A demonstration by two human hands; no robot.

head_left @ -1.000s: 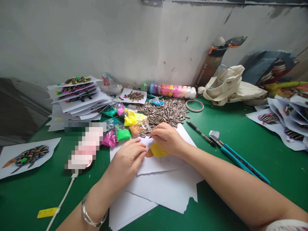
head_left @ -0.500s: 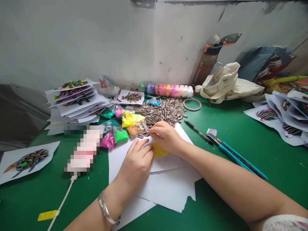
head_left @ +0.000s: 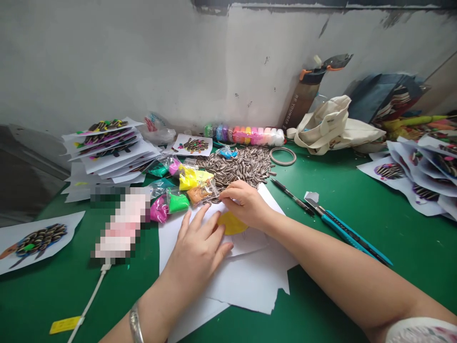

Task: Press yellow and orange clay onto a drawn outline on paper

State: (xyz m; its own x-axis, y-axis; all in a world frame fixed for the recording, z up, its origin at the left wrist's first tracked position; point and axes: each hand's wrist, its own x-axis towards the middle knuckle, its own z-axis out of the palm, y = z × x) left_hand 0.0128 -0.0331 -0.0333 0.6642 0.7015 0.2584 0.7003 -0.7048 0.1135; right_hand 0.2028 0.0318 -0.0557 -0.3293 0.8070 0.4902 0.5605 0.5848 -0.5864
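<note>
My left hand (head_left: pixel 198 245) lies on the white paper (head_left: pixel 246 281) with its fingers spread, fingertips beside a flat yellow clay shape (head_left: pixel 232 225). My right hand (head_left: pixel 246 205) is just above and right of that shape. Its thumb and forefinger are pinched together next to the packet of orange-brown clay (head_left: pixel 200 193); whatever they hold, if anything, is too small to make out. Thin pencil lines show on the paper below the yellow clay. Behind the hands spreads a heap of striped sunflower seeds (head_left: pixel 246 164).
Bags of green clay (head_left: pixel 177 202), magenta clay (head_left: pixel 159 209) and yellow clay (head_left: pixel 193 177) lie left of the seeds. A pen (head_left: pixel 293 196) and a blue utility knife (head_left: pixel 352 233) are on the right. Stacked seed pictures (head_left: pixel 114 157), a tape roll (head_left: pixel 283 156) and a bottle (head_left: pixel 303 97) stand around.
My left hand has opened out, its fingers spreading and its thumb coming into view, showing more of the yellow clay. My right hand stays pinched in nearly the same place.
</note>
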